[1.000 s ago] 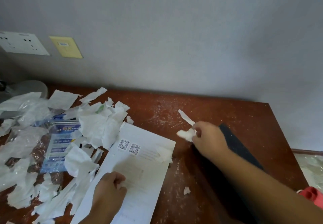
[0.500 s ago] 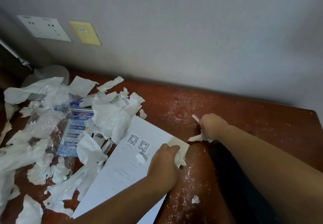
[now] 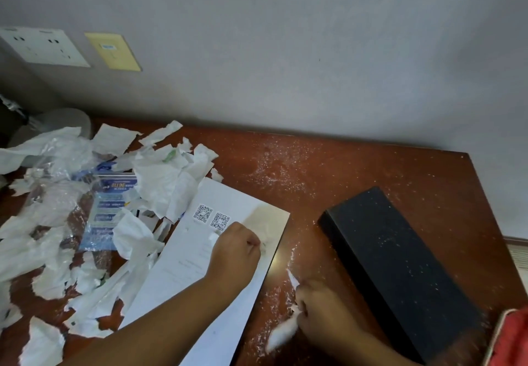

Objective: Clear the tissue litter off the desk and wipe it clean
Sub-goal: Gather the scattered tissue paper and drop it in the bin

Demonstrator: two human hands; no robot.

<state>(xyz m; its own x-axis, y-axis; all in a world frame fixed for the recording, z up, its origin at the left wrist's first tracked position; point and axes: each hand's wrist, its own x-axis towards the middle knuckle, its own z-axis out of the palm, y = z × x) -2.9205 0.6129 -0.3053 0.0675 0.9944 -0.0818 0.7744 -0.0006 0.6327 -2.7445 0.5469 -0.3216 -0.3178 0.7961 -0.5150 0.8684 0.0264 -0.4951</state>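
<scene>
Red-brown desk (image 3: 414,182) runs under a plain grey wall, and we take the printed sheet (image 3: 200,280) lying on it as our landmark; the tissue litter (image 3: 160,182) is heaped to the left of the sheet and spills over its far left corner, tangled with a blue plastic packet (image 3: 110,211); white crumbs (image 3: 281,171) dust the wood beyond the sheet and along its right edge; a black box (image 3: 400,274) lies well to the right of it.

Our left hand (image 3: 234,254) rests on the sheet just below the printed codes, fingers curled round a small scrap (image 3: 213,237), of which only a corner shows; our right hand (image 3: 320,305) grips a tissue wad (image 3: 281,335) against the desk just off the sheet's right edge.

We judge the litter to be very light, soft and quick to tear; pieces should be gathered in loose handfuls from the middle of the heap, not plucked by the edges; the crumbs are too fine to pinch, so we would sweep them with the wad onto the stiffer sheet; the packet looks slippery.
</scene>
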